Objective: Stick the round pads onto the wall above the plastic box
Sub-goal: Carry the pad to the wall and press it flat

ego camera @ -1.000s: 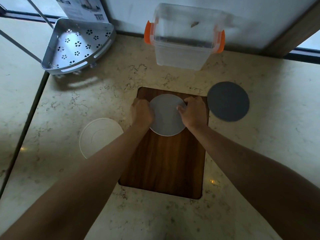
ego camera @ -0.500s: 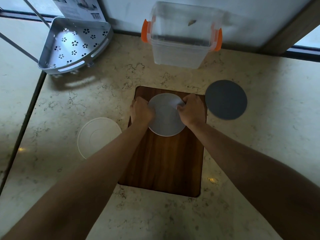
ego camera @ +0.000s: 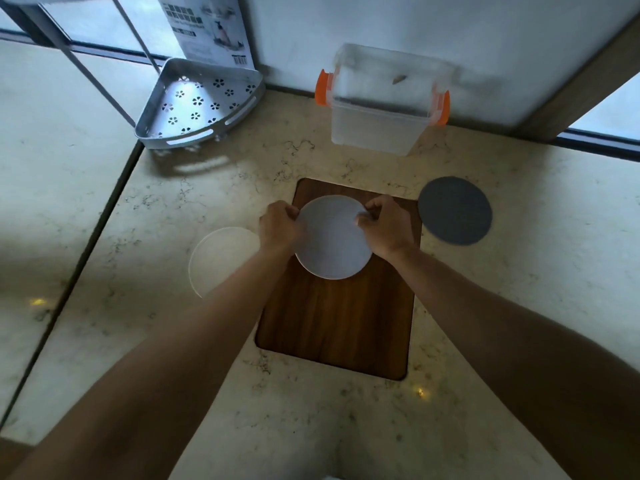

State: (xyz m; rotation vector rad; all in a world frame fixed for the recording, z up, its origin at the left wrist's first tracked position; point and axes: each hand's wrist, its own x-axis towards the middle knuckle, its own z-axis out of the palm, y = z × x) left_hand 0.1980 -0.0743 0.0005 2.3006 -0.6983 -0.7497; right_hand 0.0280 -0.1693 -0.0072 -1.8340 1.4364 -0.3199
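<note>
A light grey round pad (ego camera: 330, 240) is over the far end of a dark wooden board (ego camera: 337, 306). My left hand (ego camera: 280, 225) grips its left edge and my right hand (ego camera: 386, 225) pinches its upper right edge. A dark grey round pad (ego camera: 454, 210) lies flat on the counter right of the board. A white round pad (ego camera: 218, 259) lies left of the board, partly behind my left forearm. The clear plastic box (ego camera: 381, 109) with orange latches stands against the white wall (ego camera: 398, 26).
A grey perforated corner shelf (ego camera: 199, 105) sits at the back left, with a printed card (ego camera: 207, 29) leaning behind it. The marble counter has a seam (ego camera: 86, 244) on the left. A wooden trim (ego camera: 585, 81) runs along the wall's right side.
The view has tilted up, so everything sits lower in frame. Both hands keep hold of the light grey pad; my right fingers have curled more onto its upper edge.
</note>
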